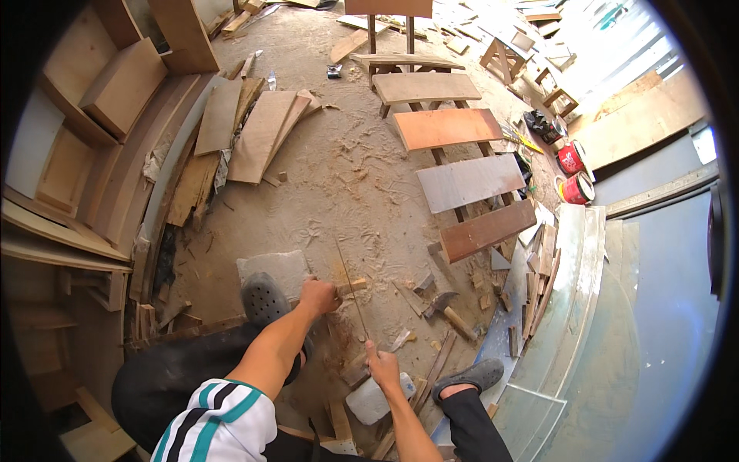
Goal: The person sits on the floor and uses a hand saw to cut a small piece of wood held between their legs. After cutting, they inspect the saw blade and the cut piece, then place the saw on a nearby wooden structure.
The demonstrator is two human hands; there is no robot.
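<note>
My left hand (319, 296) is closed around a small wood piece (352, 285), its light end sticking out to the right of my fist. My right hand (382, 363), lower and to the right, grips a saw (352, 286). Its thin blade, seen nearly edge-on, runs up and away past the end of the wood piece; whether its teeth touch the wood I cannot tell. My fingers hide the saw's handle. A grey clog (264, 299) on my left foot rests on a pale slab (281, 268) beside my left hand.
A hammer (454, 314) lies right of the saw, near wood scraps. A white block (379, 400) is below my right hand. Coated boards (469, 185) rest in a row on a rack ahead. Loose planks (262, 137) and cabinets stand left; paint cans (573, 158) and glass sheets (570, 308) are right.
</note>
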